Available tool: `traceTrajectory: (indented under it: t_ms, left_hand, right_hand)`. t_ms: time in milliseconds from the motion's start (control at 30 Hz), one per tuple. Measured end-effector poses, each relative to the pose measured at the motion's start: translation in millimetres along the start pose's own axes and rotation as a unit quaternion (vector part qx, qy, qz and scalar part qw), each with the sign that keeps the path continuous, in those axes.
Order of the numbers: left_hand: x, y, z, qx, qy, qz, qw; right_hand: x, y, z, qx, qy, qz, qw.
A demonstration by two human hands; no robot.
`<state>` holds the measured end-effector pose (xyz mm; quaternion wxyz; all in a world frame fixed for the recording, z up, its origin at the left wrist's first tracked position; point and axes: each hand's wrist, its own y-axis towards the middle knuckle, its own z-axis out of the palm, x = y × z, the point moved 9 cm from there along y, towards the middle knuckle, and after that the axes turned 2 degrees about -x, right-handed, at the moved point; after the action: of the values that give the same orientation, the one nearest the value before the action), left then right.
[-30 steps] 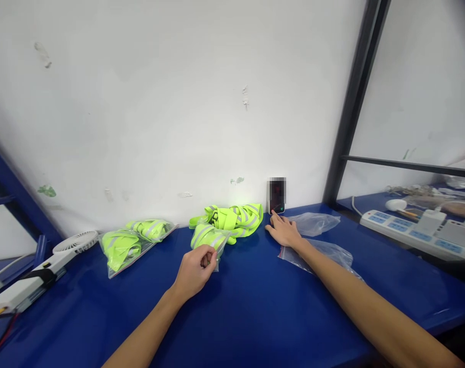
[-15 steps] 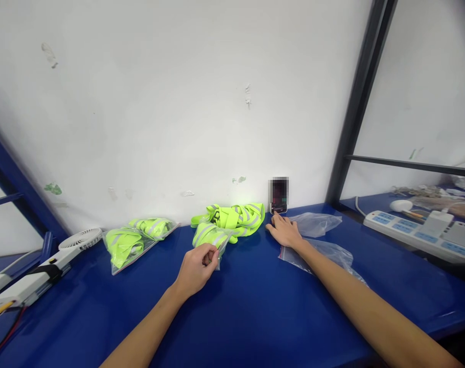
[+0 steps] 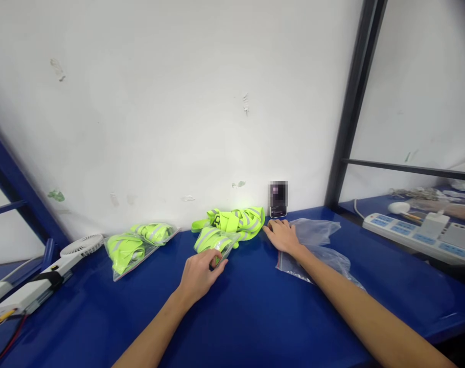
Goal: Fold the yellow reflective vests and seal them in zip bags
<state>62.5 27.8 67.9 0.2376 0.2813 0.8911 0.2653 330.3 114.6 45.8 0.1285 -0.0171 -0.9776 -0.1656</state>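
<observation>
My left hand [image 3: 199, 273] pinches the near edge of a clear bag [image 3: 213, 241] holding a folded neon-yellow reflective vest. Behind that bag a loose neon-yellow vest [image 3: 234, 220] lies bunched against the wall. My right hand [image 3: 282, 236] rests flat on the blue tabletop [image 3: 248, 317], fingers stretched toward a phone [image 3: 278, 200] that leans upright against the wall. Empty clear plastic bags [image 3: 316, 245] lie under and beside my right forearm.
Two more bagged vests [image 3: 135, 246] lie at the left. A white handheld fan [image 3: 81, 244] sits on a white device at the far left. A black post [image 3: 351, 102] divides off the right bay, where a white power strip [image 3: 416, 231] and small items lie.
My left hand has loosened from a fist into a pinch on the bag's edge. My right hand has drawn back a little from the phone. The view has shifted slightly.
</observation>
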Motion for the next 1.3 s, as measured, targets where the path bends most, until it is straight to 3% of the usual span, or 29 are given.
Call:
traceTrajectory:
  t_ms: [167,333,833,1300]
  left_hand:
    - [2,0,1.9,0.016,-0.029,-0.014,0.999]
    - [3,-1,3.6,0.028,-0.052,-0.027,0.998]
    - [7,-3,5.4,0.034,-0.074,-0.051,0.995]
    - [6,-2,4.8,0.035,-0.086,-0.058,0.994]
  right_hand:
    - [-14,5,-10,-0.026,-0.010,0.000,1.000]
    - [-26,7,7,0.009,-0.020,0.018,1.000]
    - [-36,18,23,0.052,-0.022,0.055,0.997]
    - [-37,19,23,0.030,-0.018,0.048,0.998]
